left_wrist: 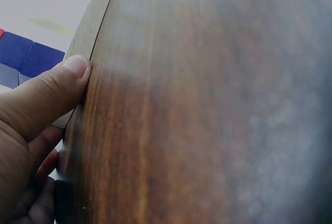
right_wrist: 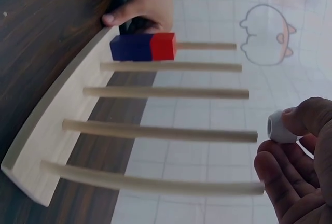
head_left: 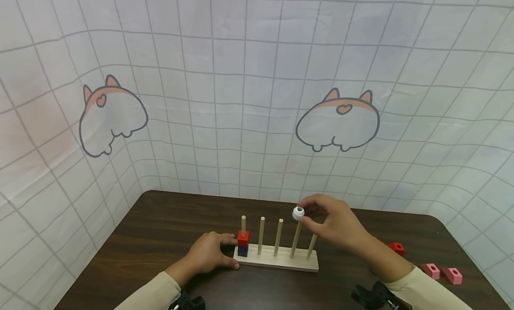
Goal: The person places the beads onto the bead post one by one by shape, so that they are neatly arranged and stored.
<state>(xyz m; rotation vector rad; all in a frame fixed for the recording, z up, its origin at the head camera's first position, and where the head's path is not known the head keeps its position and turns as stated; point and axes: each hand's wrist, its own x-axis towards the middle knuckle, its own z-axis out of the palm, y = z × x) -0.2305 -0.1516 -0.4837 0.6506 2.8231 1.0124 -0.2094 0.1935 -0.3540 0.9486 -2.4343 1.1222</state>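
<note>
Right hand (head_left: 335, 221) pinching a white bead (head_left: 298, 214) just above a wooden peg (head_left: 295, 241), left hand (head_left: 209, 253) gripping the left end of the stand (head_left: 277, 262), red block (head_left: 242, 241) atop blue block (head_left: 242, 251)

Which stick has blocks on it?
The leftmost wooden peg, beside the left hand: it carries red and blue blocks; the other four pegs are bare.

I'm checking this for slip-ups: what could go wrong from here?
The white bead, pinched in the right grip just clear of the peg tips, could slip or miss. The left grip holds only one end of the wooden base, so pressing near the other end might shift it.
</note>
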